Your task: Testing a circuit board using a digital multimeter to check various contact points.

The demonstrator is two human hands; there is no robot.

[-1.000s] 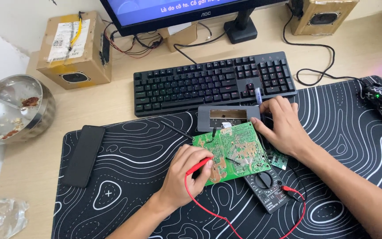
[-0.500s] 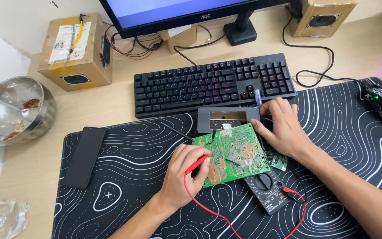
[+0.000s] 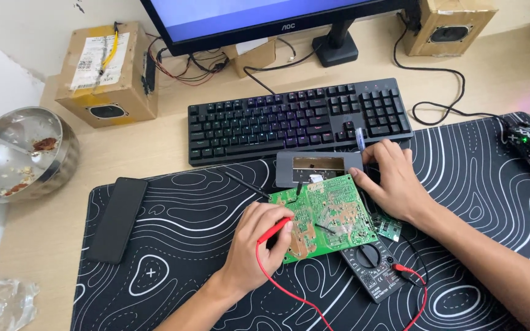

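Green circuit board (image 3: 323,216) was lying solder-side up on the black desk mat (image 3: 173,202), partly over a dark multimeter (image 3: 372,270), just below a grey bezel frame (image 3: 319,168) and the keyboard (image 3: 299,117).

Probing judged to be the step in hand. To be done well: board kept pinned flat, red tip set on one pad only, no bridging to neighbouring joints, leads (image 3: 289,294) kept clear of the meter dial.

Left hand (image 3: 259,245): fingers curled shut around the red probe (image 3: 275,231), pen-style pinch, tip directed at the board's left edge. Contact with a pad could not be confirmed.

Right hand (image 3: 397,181): fingers partly spread, resting on the board's upper right corner, apparently steadying it. A thin pen-like item (image 3: 361,138) was seen at its fingertips; whether it was gripped could not be told.

A smaller green board (image 3: 389,227) sat just beside the right wrist.
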